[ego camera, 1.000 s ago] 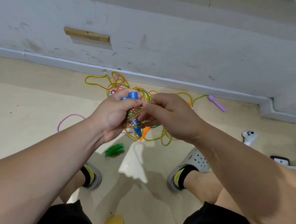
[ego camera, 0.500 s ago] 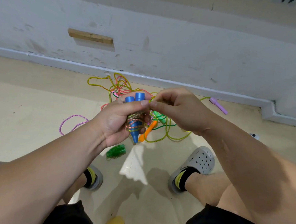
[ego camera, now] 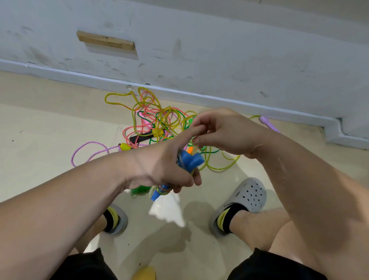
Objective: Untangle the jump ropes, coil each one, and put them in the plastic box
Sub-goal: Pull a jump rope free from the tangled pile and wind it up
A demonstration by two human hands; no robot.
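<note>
My left hand (ego camera: 167, 169) grips a coiled jump rope with two blue handles (ego camera: 191, 160); the handle tops stick out above my fist and the tips show below it. My right hand (ego camera: 224, 131) hovers just above, its thumb and fingertips pinched together at the rope's end; the strand itself is too thin to make out. On the floor by the wall lies a tangle of yellow, pink and green ropes (ego camera: 157, 119). A purple rope (ego camera: 89, 149) loops out to the left. A purple handle (ego camera: 266, 122) lies to the right. No plastic box is in view.
A small green coiled bundle (ego camera: 139, 191) lies on the floor under my left hand. My feet in grey clogs (ego camera: 249, 194) stand left and right of a bright patch on the floor. A yellow object (ego camera: 144, 278) sits at the bottom edge. The white wall and its baseboard (ego camera: 203, 98) close the far side.
My left hand has turned and dropped with the blue-handled bundle, the handle tops now pointing right. My right hand has lifted up and away from the bundle.
</note>
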